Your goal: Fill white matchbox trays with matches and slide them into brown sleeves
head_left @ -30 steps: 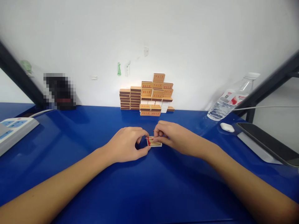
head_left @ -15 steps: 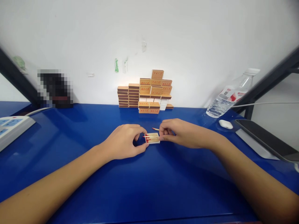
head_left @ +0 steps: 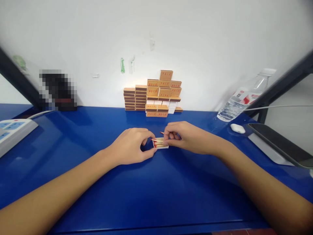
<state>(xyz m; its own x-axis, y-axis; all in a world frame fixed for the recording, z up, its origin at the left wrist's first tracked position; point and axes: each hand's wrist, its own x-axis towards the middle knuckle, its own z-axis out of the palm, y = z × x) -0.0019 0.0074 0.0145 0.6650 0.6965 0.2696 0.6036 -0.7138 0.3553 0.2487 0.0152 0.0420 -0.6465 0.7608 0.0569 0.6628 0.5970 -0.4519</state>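
A small white matchbox tray lies on the blue table, filled with red-tipped matches. Thumb and fingers of my left hand grip the tray's left end. Over its right end is my right hand, its thumb and forefinger pinched at the matches; whether a match is between them is too small to tell. One more match shows just behind the tray, partly hidden by the right hand's fingers.
Stacked matchboxes stand against the wall. To the right are a tilted water bottle, a white earphone case and a phone on a white stand. A power strip lies at the left on the blue table.
My right hand has moved slightly left, farther over the tray and matches. My left hand keeps its grip. The whole view has shifted a little.
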